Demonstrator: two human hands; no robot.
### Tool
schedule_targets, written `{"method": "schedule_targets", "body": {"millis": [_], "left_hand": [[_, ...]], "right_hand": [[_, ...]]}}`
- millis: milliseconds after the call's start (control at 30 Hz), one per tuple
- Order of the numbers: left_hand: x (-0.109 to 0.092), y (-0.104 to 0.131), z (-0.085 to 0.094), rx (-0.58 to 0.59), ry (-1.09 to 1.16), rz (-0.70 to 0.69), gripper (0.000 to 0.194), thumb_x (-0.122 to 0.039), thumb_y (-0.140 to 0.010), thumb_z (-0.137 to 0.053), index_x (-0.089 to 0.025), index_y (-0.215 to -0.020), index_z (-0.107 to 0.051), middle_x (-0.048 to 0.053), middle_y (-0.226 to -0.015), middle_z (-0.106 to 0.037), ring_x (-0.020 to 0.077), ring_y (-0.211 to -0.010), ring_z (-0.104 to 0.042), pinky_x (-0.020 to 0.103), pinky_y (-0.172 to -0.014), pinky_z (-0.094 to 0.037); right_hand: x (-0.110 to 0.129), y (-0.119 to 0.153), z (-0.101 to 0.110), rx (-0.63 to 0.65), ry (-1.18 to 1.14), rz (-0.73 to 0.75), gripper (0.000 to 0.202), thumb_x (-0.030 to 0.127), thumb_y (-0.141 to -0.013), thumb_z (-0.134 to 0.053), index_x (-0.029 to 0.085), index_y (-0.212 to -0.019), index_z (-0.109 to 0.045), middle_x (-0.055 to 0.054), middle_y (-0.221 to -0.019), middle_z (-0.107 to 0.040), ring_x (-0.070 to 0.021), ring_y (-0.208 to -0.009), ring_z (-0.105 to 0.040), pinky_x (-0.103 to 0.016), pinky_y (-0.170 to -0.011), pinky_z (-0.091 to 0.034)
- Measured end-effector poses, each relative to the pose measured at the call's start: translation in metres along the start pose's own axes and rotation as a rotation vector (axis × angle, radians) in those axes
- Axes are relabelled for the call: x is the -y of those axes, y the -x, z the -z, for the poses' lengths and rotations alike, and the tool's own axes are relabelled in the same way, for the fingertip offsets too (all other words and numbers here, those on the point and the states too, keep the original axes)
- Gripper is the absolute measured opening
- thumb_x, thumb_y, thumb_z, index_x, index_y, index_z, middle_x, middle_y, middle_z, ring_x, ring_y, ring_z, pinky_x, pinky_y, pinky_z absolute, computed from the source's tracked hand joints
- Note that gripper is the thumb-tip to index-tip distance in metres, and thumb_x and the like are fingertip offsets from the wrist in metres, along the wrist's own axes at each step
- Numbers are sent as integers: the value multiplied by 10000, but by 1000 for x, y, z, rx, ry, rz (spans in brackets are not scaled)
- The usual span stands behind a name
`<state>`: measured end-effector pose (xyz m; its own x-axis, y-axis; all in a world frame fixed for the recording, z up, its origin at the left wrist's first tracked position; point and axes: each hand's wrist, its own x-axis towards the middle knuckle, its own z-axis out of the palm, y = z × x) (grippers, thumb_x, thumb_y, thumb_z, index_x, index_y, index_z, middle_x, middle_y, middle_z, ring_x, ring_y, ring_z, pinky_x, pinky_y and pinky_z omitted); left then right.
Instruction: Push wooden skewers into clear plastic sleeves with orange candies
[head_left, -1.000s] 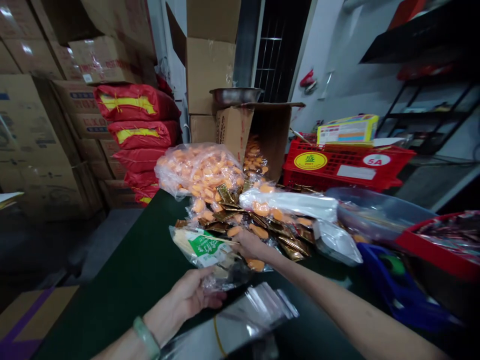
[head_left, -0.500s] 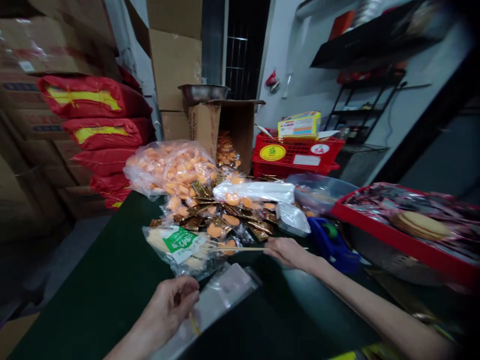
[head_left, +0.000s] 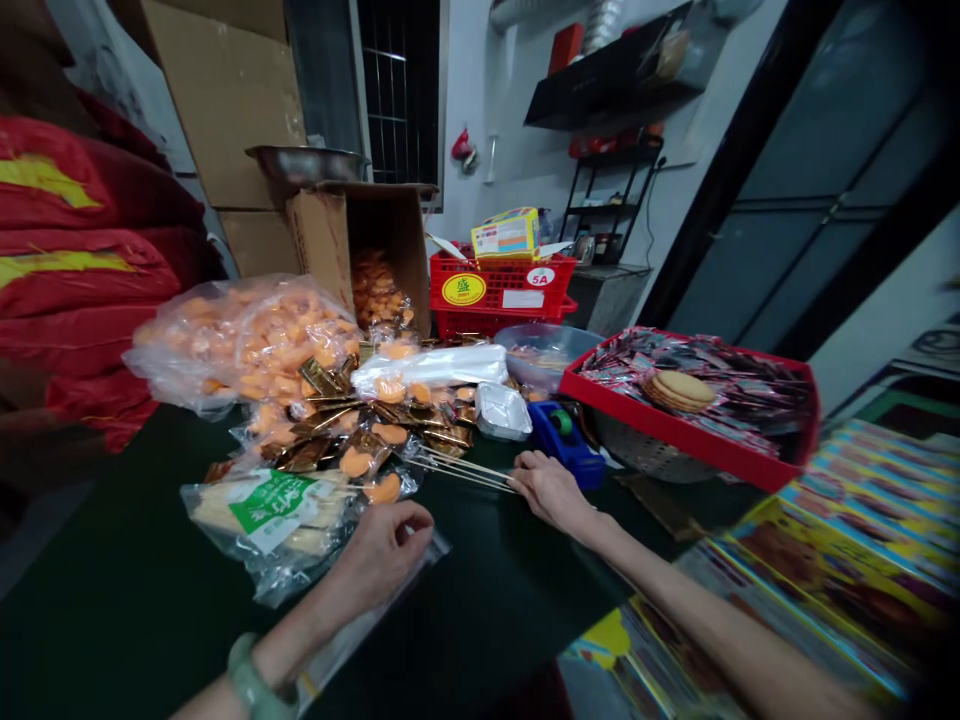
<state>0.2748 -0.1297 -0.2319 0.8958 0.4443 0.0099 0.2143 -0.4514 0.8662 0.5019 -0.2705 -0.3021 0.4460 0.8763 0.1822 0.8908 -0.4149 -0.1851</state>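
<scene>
My right hand point(head_left: 551, 490) has its fingers closed on the near ends of several thin bamboo skewers point(head_left: 472, 472), which fan out across the dark table toward the pile. My left hand point(head_left: 386, 550), wearing a pale green bangle point(head_left: 255, 685), is curled with thumb and fingers drawn together; what is in them, if anything, is hidden. Beneath it lies a clear flat plastic bag point(head_left: 352, 645), partly covered by the wrist. Left of that hand is a clear packet of bamboo sticks point(head_left: 307, 525) with a green and white label. Orange wrapped pieces point(head_left: 356, 461) and gold-brown sachets point(head_left: 307, 455) lie heaped behind.
A blue tape dispenser point(head_left: 566, 450) and foil trays point(head_left: 502, 412) stand behind my right hand. A red tray of sachets point(head_left: 690, 440) is to the right, beside yellow printed boxes point(head_left: 847, 560). At the back are red baskets point(head_left: 487, 290) and an open carton point(head_left: 319, 240).
The view has swung right, bringing the yellow boxes into sight. My left hand has moved forward over the plastic bag. The skewers are now more spread out beside my right hand.
</scene>
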Motion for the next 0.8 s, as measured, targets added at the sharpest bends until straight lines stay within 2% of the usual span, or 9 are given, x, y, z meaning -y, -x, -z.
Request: {"method": "schedule_targets", "body": {"millis": [133, 233, 367, 433, 533, 600, 700, 800], "left_hand": [[2, -15, -15, -10, 166, 42, 140, -225, -694, -558, -116, -681, -645, -1, -546, -557, 84, -443, -446, 172, -438, -321], [-5, -32, -27, -70, 279, 81, 172, -257, -691, -566, -106, -680, -646, -8, -535, -544, 62, -387, -391, 176, -397, -278], [-25, -54, -40, -114, 473, 0, 292, -308, -683, -603, -86, -868, -639, -64, -455, -436, 52, -372, -330, 173, -383, -230], [-36, -62, -44, -86, 511, -71, 274, -301, -682, -604, -90, -853, -643, -64, -455, -434, 50, -384, -329, 171, -389, -237], [-46, -67, -50, -46, 465, -123, 184, -263, -696, -569, -101, -684, -653, -33, -465, -489, 60, -393, -365, 177, -385, -265], [-48, -66, -53, 10, 451, -150, 192, -254, -722, -534, -109, -665, -646, -26, -435, -492, 79, -389, -409, 184, -386, -299], [-43, -63, -57, 162, 508, -208, 218, -295, -771, -497, -124, -721, -624, -28, -416, -488, 105, -392, -474, 203, -421, -379], [-42, -62, -58, 218, 509, -210, 228, -332, -768, -524, -139, -655, -571, -20, -438, -512, 119, -392, -503, 215, -420, -394]], "right_hand": [[-4, -5, 7, -57, -168, -23, 381, 321, -882, -329, 169, -696, -625, -72, -854, -556, -177, -825, -489, -290, -732, -353], [4, -8, 21, -97, -321, -26, 422, 331, -895, -278, 150, -768, -637, -74, -830, -570, -169, -800, -518, -276, -713, -390], [30, -2, 41, -46, -546, 47, 465, 392, -903, -250, 136, -847, -634, -39, -733, -585, -129, -662, -542, -222, -593, -418], [43, 6, 45, 10, -776, 78, 484, 463, -881, -291, 128, -799, -630, -25, -670, -569, -122, -610, -525, -217, -548, -401], [55, 16, 42, 54, -1150, 51, 474, 533, -817, -401, 118, -740, -618, -17, -625, -541, -116, -579, -489, -225, -538, -372], [56, 21, 37, 55, -1283, 19, 455, 534, -801, -433, 120, -719, -605, -14, -618, -528, -111, -570, -473, -225, -531, -359], [53, 24, 32, 61, -1366, 32, 438, 510, -820, -414, 122, -703, -581, -23, -633, -527, -116, -588, -477, -233, -547, -367], [53, 26, 31, 58, -1282, 69, 446, 493, -843, -369, 122, -686, -562, -26, -633, -530, -117, -584, -467, -243, -560, -366]]}}
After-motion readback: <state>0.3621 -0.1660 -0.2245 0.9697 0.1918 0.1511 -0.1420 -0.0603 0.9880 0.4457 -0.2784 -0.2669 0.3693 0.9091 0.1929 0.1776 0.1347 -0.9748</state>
